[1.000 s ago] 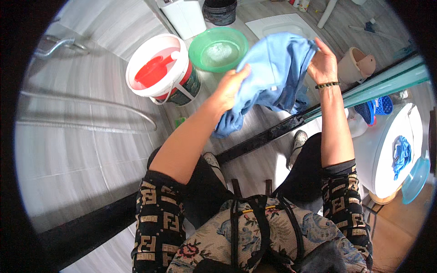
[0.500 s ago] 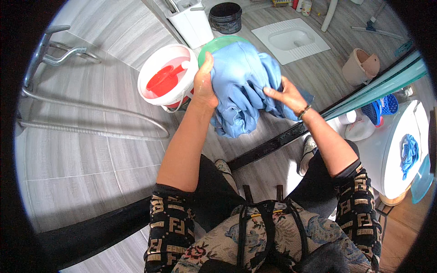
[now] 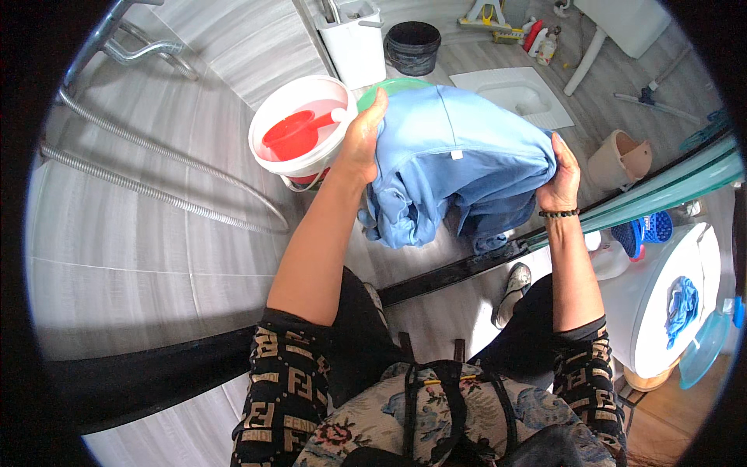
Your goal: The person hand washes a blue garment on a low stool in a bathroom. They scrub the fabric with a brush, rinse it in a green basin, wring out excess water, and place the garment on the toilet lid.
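Note:
A light blue garment (image 3: pixel 459 148) with a small white tag hangs stretched between my two hands, its lower part in loose folds. At its left edge my left hand (image 3: pixel 364 144) grips the cloth, thumb pointing up. My right hand (image 3: pixel 562 175), with a dark bead bracelet at the wrist, holds the right edge. Behind the garment, part of a green basin (image 3: pixel 389 89) shows; the rest is hidden by the cloth. Beside my left hand stands a white bucket (image 3: pixel 261 156) with a red dipper (image 3: pixel 292 136) in pinkish water.
A black raised sill (image 3: pixel 436 278) crosses the floor below the garment. Farther off are a squat toilet (image 3: pixel 545 117), a black bucket (image 3: pixel 412 58) and a beige bin (image 3: pixel 615 165). A metal shower hose (image 3: pixel 179 206) hangs at left; a round white tub (image 3: pixel 646 335) stands at right.
My right hand has moved right and turned, spreading the bunched garment wider, and the white tag has come into sight. The whole view has shifted slightly.

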{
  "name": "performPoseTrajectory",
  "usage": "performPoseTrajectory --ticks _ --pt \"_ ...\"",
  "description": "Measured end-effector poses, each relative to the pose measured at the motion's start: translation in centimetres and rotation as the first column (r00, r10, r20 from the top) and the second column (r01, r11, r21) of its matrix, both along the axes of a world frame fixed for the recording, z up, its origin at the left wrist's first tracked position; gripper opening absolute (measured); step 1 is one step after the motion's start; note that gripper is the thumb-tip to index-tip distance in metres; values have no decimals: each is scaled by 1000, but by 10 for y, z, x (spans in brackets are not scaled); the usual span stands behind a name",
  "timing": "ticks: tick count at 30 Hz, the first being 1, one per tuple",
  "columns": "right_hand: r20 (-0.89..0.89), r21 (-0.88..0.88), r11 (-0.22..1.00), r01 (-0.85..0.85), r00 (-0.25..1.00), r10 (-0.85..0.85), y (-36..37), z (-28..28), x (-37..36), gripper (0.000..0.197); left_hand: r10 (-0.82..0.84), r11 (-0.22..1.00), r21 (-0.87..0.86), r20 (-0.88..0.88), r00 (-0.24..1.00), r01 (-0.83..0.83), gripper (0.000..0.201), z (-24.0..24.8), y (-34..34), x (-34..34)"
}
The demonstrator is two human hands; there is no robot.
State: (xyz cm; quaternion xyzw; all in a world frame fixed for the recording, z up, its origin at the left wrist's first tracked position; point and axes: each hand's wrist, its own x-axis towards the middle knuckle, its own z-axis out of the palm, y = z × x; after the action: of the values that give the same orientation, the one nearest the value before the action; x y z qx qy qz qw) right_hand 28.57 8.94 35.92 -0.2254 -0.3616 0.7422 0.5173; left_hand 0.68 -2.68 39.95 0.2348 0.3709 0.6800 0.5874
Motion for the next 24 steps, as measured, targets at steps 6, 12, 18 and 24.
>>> performPoseTrajectory --ticks 6,12,18,24 --pt "0 -168 985 50 999 -51 -2 6 -2 12 11 996 -84 -103 995 -19 47 1 1 2" --pt "81 -268 963 19 997 3 4 -5 1 17 -15 977 -215 -98 995 -6 46 -11 5 -6" --pt "222 -244 969 41 975 15 -4 1 -9 17 -25 976 -216 -56 998 12 45 -16 -1 -14" --pt "500 -68 991 120 863 -70 18 -15 11 19 -53 975 -215 -25 998 46 43 -26 -1 -18"
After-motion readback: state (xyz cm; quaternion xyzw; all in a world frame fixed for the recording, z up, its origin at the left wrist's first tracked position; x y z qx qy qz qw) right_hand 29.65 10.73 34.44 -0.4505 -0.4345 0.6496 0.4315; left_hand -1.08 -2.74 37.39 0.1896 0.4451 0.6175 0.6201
